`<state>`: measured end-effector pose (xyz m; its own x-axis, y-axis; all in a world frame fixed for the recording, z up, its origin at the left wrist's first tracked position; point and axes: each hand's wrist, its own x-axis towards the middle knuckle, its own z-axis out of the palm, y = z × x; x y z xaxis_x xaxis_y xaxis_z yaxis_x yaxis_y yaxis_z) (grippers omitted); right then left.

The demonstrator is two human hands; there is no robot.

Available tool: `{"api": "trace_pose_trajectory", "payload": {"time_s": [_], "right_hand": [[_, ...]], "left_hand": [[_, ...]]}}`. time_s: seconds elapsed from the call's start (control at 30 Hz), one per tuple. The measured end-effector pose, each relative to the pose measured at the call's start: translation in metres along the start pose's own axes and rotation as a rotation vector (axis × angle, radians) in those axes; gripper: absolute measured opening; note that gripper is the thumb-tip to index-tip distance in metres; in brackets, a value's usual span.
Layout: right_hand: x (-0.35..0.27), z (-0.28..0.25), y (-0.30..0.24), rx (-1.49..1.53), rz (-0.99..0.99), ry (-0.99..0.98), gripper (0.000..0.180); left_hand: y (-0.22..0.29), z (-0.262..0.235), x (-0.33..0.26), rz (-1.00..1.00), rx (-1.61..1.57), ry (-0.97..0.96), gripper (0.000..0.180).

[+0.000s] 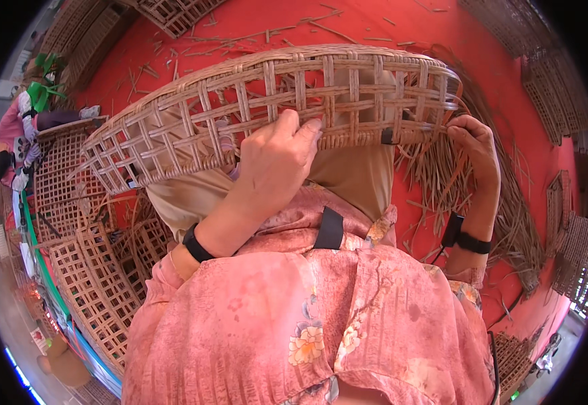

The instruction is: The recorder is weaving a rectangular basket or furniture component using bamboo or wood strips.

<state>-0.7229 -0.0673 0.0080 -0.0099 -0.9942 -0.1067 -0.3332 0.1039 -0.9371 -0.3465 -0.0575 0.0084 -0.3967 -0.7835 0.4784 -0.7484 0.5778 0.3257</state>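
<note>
A woven open-lattice basket (353, 94) in tan plant strands lies across my lap, its long side facing up. My left hand (273, 158) is closed on its near edge at the middle, with the fingertips hidden in the lattice. At the basket's right end, my right hand (477, 145) pinches a thin strand close to the corner. Reddish-brown loose strips run past that corner. A dark clip or band (388, 136) sits on the near edge, left of my right hand.
Loose strands (510, 223) lie in a long bundle at the right on the red floor (402, 27); scraps are scattered beyond the basket. Stacked lattice panels (91, 270) stand at the left. Another person (20, 138) works at the far left. More woven pieces (554, 94) stand at the right.
</note>
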Motion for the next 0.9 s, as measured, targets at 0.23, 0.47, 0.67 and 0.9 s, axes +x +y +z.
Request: {"api": "trace_pose_trajectory", "payload": {"time_s": [0.23,0.47,0.67,0.9], "right_hand": [[0.002,0.011,-0.01,0.056,-0.032,0.005,0.016],[-0.002,0.017,-0.003,0.041,-0.038,0.082,0.02],[-0.003,0.019,-0.006,0.083,-0.039,0.082,0.019],[-0.014,0.044,-0.047,-0.49,-0.218,0.294,0.018]], "left_hand": [[-0.003,-0.006,0.007,0.065,0.086,-0.12,0.007],[-0.007,-0.012,-0.015,-0.076,-0.059,-0.033,0.025],[-0.014,-0.001,-0.015,-0.215,-0.233,-0.074,0.026],[-0.017,-0.023,-0.024,-0.223,-0.362,0.042,0.021]]}}
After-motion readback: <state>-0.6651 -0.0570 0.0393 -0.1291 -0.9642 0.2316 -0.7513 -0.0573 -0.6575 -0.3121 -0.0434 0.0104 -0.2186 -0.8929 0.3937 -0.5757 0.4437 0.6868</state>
